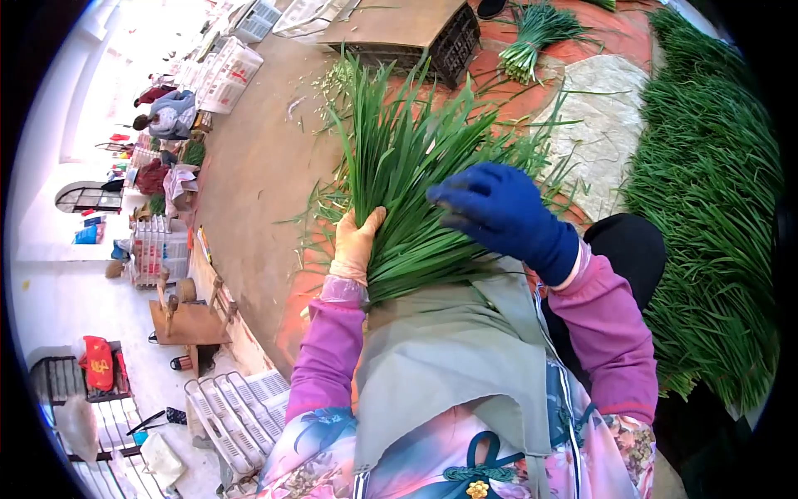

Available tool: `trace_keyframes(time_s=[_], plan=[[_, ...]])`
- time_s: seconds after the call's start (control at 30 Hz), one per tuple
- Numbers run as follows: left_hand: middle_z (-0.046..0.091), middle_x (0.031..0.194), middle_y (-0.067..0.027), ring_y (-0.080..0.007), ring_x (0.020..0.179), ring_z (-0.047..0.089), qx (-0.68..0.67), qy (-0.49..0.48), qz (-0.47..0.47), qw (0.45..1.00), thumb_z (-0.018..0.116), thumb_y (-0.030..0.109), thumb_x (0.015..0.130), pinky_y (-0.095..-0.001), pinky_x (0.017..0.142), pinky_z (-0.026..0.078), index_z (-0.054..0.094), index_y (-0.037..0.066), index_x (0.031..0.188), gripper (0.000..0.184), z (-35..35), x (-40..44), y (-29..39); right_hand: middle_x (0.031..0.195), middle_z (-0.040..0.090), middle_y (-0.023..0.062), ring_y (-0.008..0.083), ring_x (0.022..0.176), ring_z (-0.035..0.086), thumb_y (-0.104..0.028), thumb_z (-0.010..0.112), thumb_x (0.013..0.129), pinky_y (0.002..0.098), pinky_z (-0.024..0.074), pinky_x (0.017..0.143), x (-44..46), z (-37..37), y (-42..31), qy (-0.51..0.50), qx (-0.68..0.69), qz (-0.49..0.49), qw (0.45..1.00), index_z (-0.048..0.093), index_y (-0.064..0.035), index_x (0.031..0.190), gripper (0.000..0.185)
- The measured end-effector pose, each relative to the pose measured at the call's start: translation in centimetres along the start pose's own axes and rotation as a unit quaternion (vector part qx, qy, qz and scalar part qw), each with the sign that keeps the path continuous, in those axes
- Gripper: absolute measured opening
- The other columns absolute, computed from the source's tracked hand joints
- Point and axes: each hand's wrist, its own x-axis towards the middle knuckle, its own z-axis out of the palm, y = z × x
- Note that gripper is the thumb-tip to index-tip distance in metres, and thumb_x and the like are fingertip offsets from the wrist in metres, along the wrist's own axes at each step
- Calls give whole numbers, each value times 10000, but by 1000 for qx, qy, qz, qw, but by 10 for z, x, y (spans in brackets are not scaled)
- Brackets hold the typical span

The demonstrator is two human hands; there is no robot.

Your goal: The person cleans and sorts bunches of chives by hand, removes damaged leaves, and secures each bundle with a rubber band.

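Observation:
A large bunch of garlic chives (424, 158), long flat green leaves fanning upward, lies across my lap over the grey apron (449, 349). My left hand (355, 243), in a pale orange glove, is closed around the left side of the bunch, thumb on top. My right hand (499, 212), in a dark blue glove, hovers just over the bunch's right side. Its fingers point left, slightly bent and apart, and nothing shows in them. The lower ends of the leaves rest against the apron.
A big heap of garlic chives (706, 208) lies at the right. A tied bundle (536, 41) is on the orange sheet beyond, near a wooden-topped crate (399, 29). Pale sacking (603, 125) covers the floor. White plastic baskets (237, 416) and other people (170, 115) are at the left.

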Motion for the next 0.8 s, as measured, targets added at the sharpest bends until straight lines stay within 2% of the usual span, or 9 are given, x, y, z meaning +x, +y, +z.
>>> trace_keyframes(time_s=[0.07,0.2,0.33,0.4,0.57,0.7,0.73,0.77,0.8], plan=[[644,887,-40,-100,755,572,41,-18,35,998,643,102,806,-242,701,465,610,-22,1003,235,4,0,-2,963,597,58,250,791,583,-247,661,737,341,464,644,4,-9,3,70,6,19,997,559,-150,1139,426],[648,916,-41,-98,795,564,86,-52,64,993,647,110,806,-241,752,448,608,-15,1026,257,17,-6,-2,982,592,48,245,798,583,-235,669,730,337,466,636,13,2,14,81,-55,62,993,566,-140,1112,407],[650,924,-30,-95,808,559,121,-90,91,984,654,101,796,-240,769,439,601,-10,1050,282,29,-14,6,907,576,53,258,730,565,-235,677,701,363,452,588,18,19,19,-10,-103,80,991,536,-118,1103,442],[651,911,-27,-89,794,556,134,-84,92,983,658,107,793,-239,758,439,608,-2,1041,275,29,-13,2,813,557,48,251,690,563,-237,676,687,371,441,552,18,29,20,-20,-127,71,989,531,-113,1070,428],[653,844,-31,-89,752,558,167,-71,114,977,664,122,785,-245,725,443,623,16,1016,257,28,-10,-5,584,477,48,249,577,557,-209,655,695,366,430,508,15,46,23,-93,-164,73,979,579,-98,884,232],[659,780,-26,-103,717,578,188,-58,132,972,671,138,773,-256,709,450,633,15,985,248,30,-9,-2,576,495,71,235,530,541,-167,645,726,353,427,496,11,45,25,-101,-126,68,985,601,-85,817,130],[659,780,-26,-103,717,578,187,-57,132,972,671,138,773,-256,709,450,633,15,985,248,28,-7,-3,606,529,80,202,534,545,-153,633,757,336,433,507,11,43,28,-3,4,144,990,609,-82,815,95],[654,857,-48,-120,782,581,199,-70,108,972,677,139,764,-265,734,453,612,26,1037,303,24,-5,-6,636,563,88,169,539,548,-139,620,788,318,440,518,12,41,32,94,135,213,963,617,-79,812,65],[648,933,-70,-137,846,583,209,-81,83,971,684,140,755,-274,760,456,591,36,1089,362,20,-4,-7,683,605,65,95,594,552,-120,577,846,267,453,569,14,29,40,152,178,243,941,626,-73,802,81]])
